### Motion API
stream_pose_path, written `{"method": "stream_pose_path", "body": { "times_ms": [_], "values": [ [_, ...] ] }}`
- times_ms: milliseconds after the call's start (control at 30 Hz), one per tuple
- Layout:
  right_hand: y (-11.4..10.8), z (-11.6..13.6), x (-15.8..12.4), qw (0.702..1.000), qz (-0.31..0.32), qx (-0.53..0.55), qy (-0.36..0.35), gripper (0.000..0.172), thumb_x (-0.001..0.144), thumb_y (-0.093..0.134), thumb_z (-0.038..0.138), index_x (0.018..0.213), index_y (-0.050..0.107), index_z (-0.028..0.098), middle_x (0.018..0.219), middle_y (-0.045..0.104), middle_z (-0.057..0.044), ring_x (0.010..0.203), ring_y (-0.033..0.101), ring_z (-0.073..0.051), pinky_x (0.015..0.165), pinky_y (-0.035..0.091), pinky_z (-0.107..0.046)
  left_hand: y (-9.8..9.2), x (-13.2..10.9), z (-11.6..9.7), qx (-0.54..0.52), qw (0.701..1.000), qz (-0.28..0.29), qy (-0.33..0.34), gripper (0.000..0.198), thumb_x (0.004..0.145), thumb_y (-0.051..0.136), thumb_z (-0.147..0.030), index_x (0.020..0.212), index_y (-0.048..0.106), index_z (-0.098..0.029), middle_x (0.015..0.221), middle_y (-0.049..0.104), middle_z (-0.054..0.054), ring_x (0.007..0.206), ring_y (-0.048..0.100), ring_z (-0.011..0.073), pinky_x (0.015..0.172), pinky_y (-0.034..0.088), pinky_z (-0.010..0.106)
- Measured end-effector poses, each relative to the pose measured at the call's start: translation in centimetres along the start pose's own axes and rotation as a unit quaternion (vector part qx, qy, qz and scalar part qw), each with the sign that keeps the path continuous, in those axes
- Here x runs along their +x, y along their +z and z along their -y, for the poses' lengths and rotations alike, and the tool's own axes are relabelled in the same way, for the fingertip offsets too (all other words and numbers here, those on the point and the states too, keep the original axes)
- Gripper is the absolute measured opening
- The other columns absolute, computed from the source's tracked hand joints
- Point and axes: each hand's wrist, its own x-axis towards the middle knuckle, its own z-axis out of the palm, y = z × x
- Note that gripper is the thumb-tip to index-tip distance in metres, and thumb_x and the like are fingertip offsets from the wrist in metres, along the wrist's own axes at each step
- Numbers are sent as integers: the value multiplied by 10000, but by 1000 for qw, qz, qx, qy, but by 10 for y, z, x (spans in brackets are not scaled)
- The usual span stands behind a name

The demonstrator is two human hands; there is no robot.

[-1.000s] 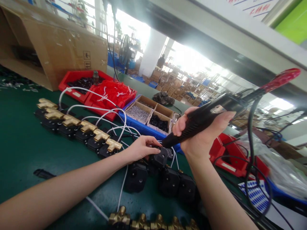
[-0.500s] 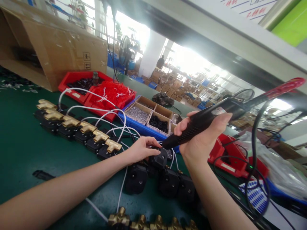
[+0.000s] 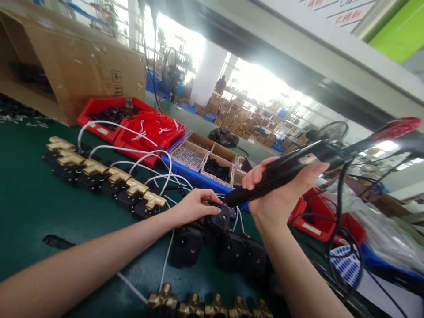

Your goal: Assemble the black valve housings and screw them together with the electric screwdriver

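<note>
My left hand (image 3: pixel 195 206) is closed, thumb and fingers pinching the top of a black plastic valve actuator box (image 3: pixel 219 221). In my right hand (image 3: pixel 276 198) is a black electric screwdriver (image 3: pixel 294 164), fingers wrapped round its body. It points down and to the left, its nose beside my left fingertips at the actuator box; the bit and any screw are too small to make out. More black actuator boxes (image 3: pixel 187 248) lie just in front of the held one. Brass tee valves (image 3: pixel 118 175) on black boxes form a row at the left.
Brass fittings (image 3: pixel 217 305) line the near edge. White cables (image 3: pixel 165 176) loop across the green table (image 3: pixel 99 221). Behind are red bins (image 3: pixel 99 129), a blue tray (image 3: pixel 190 170) with screws and black parts, and a cardboard box (image 3: pixel 96 66). The screwdriver's black cord (image 3: pixel 338 203) hangs at right.
The screwdriver's rear end has dipped slightly, and its cord has swung left. My left hand keeps its pinch on the actuator box. The whole view has shifted a little.
</note>
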Motion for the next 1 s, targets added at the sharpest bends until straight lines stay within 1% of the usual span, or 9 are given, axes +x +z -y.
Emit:
{"method": "stream_pose_path", "body": {
  "times_ms": [133,200,300,400,500,667,833,900,1000],
  "values": [
    [-12,18,-3,1000,-17,12,-2,646,650,590,836,632,561,191,406,468,58,320,426,-99,316,336,-204,-4,-10,-8,34,998,41,28,296,657,737,-272,923,671,-159,884,681,17,776,616,142,709,484,247],
    [-17,29,-7,1000,-24,1,-12,650,645,582,846,629,566,196,404,464,59,315,418,-101,306,323,-208,-6,-17,-16,86,991,88,50,317,661,723,-187,976,683,-182,1025,680,18,941,618,168,845,486,276],
    [-21,44,-15,999,-26,-10,-23,643,643,580,850,614,559,208,398,461,59,305,407,-111,290,307,-218,-8,-28,-26,153,973,170,44,430,668,727,-152,1089,656,-199,1124,660,42,1067,608,223,858,515,317],
    [-24,55,-22,999,-23,-14,-34,639,643,585,848,603,554,210,394,463,57,300,399,-109,289,306,-219,-11,-47,-31,189,972,129,60,403,752,731,-256,1139,634,-198,1183,637,65,1129,595,239,907,520,356],
    [-25,60,-28,999,-16,-13,-30,643,643,585,849,601,555,208,395,464,53,302,398,-107,293,309,-216,-18,-76,-27,237,960,61,140,368,822,714,-344,1159,622,-227,1234,617,53,1173,568,225,1019,460,382],
    [-15,64,-34,1000,-15,16,4,654,643,576,854,628,577,199,404,449,56,318,393,-99,303,318,-206,-32,-109,-3,359,911,83,187,724,684,850,-248,1322,517,-322,1419,482,48,1322,441,258,1129,350,411],
    [8,66,-40,999,18,34,-8,625,677,589,819,620,579,197,403,452,56,312,406,-100,296,316,-202,-30,-104,5,324,923,46,204,630,717,754,-116,1274,519,-293,1299,562,19,1224,518,208,1050,425,342],
    [18,67,-40,998,53,37,-12,633,683,579,823,626,590,192,397,454,55,300,406,-101,281,307,-203,-28,-99,2,297,937,24,181,596,707,737,-121,1245,538,-282,1252,584,12,1164,551,205,901,502,291],
    [33,64,-39,993,109,51,-21,630,698,572,817,646,603,190,389,469,53,285,417,-106,280,325,-210,-26,-92,1,241,960,-13,139,537,705,740,-170,1207,573,-265,1219,590,18,1102,576,206,695,508,227]
  ]
}}
